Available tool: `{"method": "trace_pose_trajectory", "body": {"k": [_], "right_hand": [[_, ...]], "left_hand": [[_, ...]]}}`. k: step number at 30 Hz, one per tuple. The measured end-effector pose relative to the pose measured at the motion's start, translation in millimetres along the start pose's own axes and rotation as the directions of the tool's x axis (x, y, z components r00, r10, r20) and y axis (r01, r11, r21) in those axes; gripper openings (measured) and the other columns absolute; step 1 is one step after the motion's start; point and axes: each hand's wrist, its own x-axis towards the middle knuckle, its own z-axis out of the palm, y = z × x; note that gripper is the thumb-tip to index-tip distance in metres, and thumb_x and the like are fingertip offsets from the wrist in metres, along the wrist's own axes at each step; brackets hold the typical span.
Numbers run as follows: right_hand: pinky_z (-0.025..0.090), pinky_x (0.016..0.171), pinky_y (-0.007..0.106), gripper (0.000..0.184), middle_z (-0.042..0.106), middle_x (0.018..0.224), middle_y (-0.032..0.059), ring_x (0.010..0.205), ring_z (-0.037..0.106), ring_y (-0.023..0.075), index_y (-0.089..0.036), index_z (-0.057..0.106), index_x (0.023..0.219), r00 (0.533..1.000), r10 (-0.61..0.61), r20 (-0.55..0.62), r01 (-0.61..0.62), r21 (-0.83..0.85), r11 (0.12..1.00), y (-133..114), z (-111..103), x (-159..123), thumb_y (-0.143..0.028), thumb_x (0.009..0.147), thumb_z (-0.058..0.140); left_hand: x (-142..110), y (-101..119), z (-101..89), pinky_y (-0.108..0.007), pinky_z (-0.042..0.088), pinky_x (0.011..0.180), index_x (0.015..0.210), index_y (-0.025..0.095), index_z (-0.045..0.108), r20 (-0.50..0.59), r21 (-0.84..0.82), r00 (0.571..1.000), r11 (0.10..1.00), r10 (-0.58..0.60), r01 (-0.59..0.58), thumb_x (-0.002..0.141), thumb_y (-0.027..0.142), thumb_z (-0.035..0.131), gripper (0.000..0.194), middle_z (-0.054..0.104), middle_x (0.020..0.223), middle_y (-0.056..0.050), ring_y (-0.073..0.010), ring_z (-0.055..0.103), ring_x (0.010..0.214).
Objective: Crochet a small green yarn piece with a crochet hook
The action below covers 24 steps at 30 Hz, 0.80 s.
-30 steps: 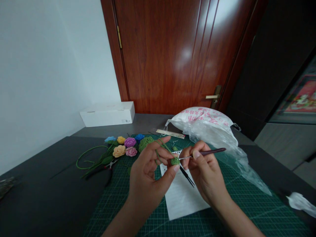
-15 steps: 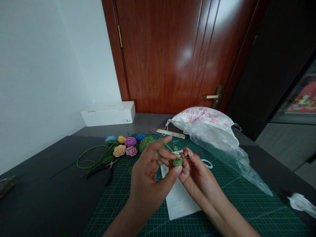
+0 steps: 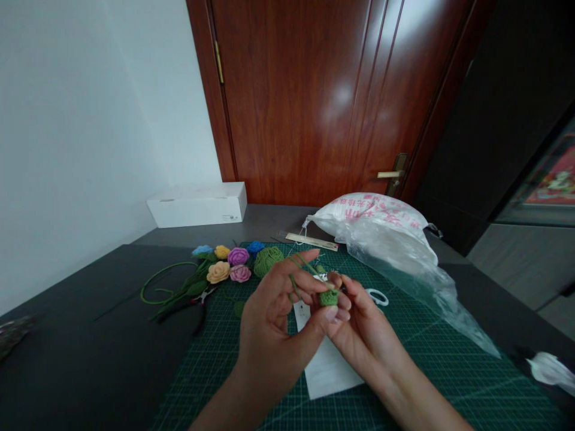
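Note:
A small green crochet piece [image 3: 329,297] is pinched between the thumb and fingers of my left hand [image 3: 281,320]. Green yarn [image 3: 295,286] loops over that hand's raised index finger and runs down to the piece. My right hand [image 3: 362,314] is closed right beside the crochet piece, its thumb and index finger pinching a thin crochet hook, mostly hidden by the fingers. Beneath both hands a white sheet of paper [image 3: 330,368] lies on the green cutting mat [image 3: 229,371]. A ball of green yarn [image 3: 268,261] sits behind my left hand.
Crocheted flowers [image 3: 218,272] on green stems and dark-handled pliers [image 3: 202,302] lie to the left. White scissors handles [image 3: 377,297] show beyond my right hand. A ruler [image 3: 312,241], a white bag [image 3: 372,212] with clear plastic and a white box [image 3: 197,206] stand farther back.
Both hands and the crochet piece have shifted slightly right in view. My right fingers have turned closer around the piece, and the hook's dark end no longer shows beyond them.

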Motion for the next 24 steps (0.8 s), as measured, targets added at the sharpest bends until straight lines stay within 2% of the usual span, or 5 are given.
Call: {"method": "trace_pose_trajectory", "body": {"k": [4, 6, 9, 13, 24], "right_hand": [[0.047, 0.058, 0.019, 0.023, 0.056, 0.062, -0.0052, 0.055, 0.049, 0.0098, -0.022, 0.062, 0.079, 0.988, -0.142, 0.064, 0.147, -0.090, 0.985, -8, 9, -4, -0.037, 0.086, 0.078], [0.045, 0.057, 0.021, 0.023, 0.057, 0.061, -0.0044, 0.056, 0.049, 0.0115, -0.022, 0.060, 0.080, 0.975, -0.185, 0.126, 0.205, -0.173, 0.963, -14, 12, -6, -0.038, 0.092, 0.071], [0.043, 0.061, 0.026, 0.021, 0.061, 0.061, -0.0026, 0.058, 0.051, 0.0145, -0.024, 0.059, 0.084, 0.944, -0.241, 0.225, 0.303, -0.301, 0.904, -25, 14, -9, -0.039, 0.099, 0.061], [0.042, 0.065, 0.030, 0.021, 0.066, 0.064, -0.0008, 0.063, 0.055, 0.0172, -0.024, 0.056, 0.085, 0.889, -0.311, 0.337, 0.437, -0.418, 0.796, -37, 13, -13, -0.037, 0.102, 0.057], [0.047, 0.070, 0.037, 0.013, 0.073, 0.077, 0.0033, 0.073, 0.065, 0.0208, -0.025, 0.055, 0.094, 0.752, -0.446, 0.485, 0.658, -0.569, 0.492, -46, 18, -23, -0.028, 0.105, 0.050]], "left_hand": [[1, -4, -3.7, -0.025, 0.061, 0.076, 0.130, 0.024, 0.064, 0.076, -0.147, 0.994, 0.985, -0.082, 0.093, 0.075, 0.002, 0.079, 0.061, 0.075, 0.086, 0.001, -0.0142, 0.073, 0.078], [1, -5, -5.7, -0.022, 0.060, 0.068, 0.130, 0.025, 0.064, 0.116, -0.226, 0.986, 0.964, -0.120, 0.143, 0.076, 0.003, 0.080, 0.060, 0.075, 0.085, 0.001, -0.0124, 0.070, 0.074], [0, -6, -7.2, -0.019, 0.056, 0.055, 0.130, 0.027, 0.065, 0.174, -0.327, 0.969, 0.918, -0.173, 0.222, 0.076, 0.006, 0.081, 0.059, 0.073, 0.084, 0.001, -0.0108, 0.065, 0.065], [-3, -5, -6.2, -0.019, 0.055, 0.052, 0.128, 0.028, 0.067, 0.195, -0.373, 0.950, 0.878, -0.242, 0.300, 0.076, 0.010, 0.083, 0.057, 0.071, 0.084, 0.001, -0.0111, 0.064, 0.064], [-1, -9, -4.6, -0.019, 0.056, 0.049, 0.125, 0.026, 0.069, 0.150, -0.382, 0.960, 0.882, -0.236, 0.276, 0.071, 0.007, 0.086, 0.060, 0.068, 0.083, 0.001, -0.0108, 0.063, 0.060]]}}
